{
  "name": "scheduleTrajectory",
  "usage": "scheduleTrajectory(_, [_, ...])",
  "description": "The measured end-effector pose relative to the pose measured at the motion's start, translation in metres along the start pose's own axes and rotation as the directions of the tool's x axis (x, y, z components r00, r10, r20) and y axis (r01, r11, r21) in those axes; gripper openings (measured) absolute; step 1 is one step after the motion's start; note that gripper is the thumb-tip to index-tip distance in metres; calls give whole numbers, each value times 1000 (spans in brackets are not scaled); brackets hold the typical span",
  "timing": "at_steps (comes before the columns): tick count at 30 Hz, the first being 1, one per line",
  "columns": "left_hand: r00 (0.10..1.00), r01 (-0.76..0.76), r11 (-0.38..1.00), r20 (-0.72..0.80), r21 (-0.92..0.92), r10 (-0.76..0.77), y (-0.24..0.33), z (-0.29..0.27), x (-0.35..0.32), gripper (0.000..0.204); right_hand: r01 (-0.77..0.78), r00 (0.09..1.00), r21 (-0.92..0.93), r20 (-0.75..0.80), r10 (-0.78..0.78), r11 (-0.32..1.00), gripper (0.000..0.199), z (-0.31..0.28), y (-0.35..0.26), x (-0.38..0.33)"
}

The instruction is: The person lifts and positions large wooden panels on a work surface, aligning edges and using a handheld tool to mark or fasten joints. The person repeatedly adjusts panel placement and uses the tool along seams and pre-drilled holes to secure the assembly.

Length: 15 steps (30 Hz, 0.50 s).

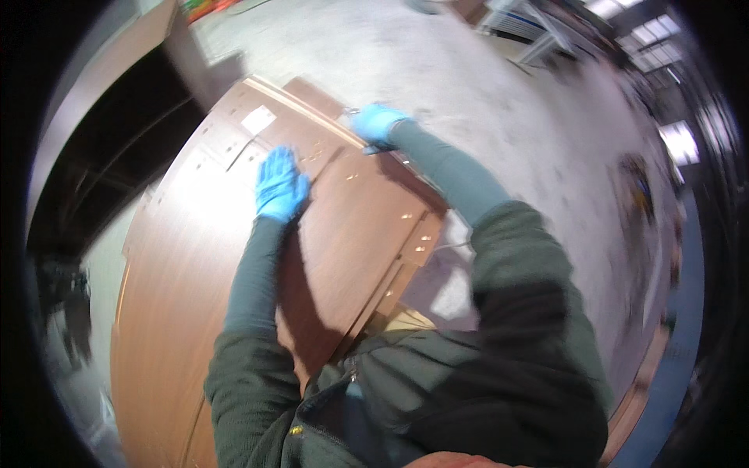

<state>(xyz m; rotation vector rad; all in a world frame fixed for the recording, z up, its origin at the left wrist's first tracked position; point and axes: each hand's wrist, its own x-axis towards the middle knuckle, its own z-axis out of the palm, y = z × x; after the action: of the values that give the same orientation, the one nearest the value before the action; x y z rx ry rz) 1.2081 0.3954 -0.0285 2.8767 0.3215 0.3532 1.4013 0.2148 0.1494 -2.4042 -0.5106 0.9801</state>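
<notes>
The brown panel (195,288) lies flat, with more boards (399,286) showing beneath its near right edge. The left hand (279,187) rests palm-down on the panel, its fingers straight and close together, gripping nothing. The right hand (378,125) is at the panel's far right edge, fingers bent — whether they grip anything, I cannot tell. A white label (258,118) sits near the panel's far end; small gold fittings (425,238) dot its right half. Grey floor (312,39) stretches beyond the panel — a large brown unit (140,35) stands off its far left side.
</notes>
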Motion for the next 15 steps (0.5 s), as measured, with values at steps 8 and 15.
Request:
scheduleTrajectory(8, [997,-42,994,-64,101,48,-31,29,-18,76,-214,973,294,152,175,932,57,0,121,-146])
scheduleTrajectory(15, [988,-118,993,-101,20,120,-25,20,-25,77,-214,977,921,200,77,325,67,148,257,-302])
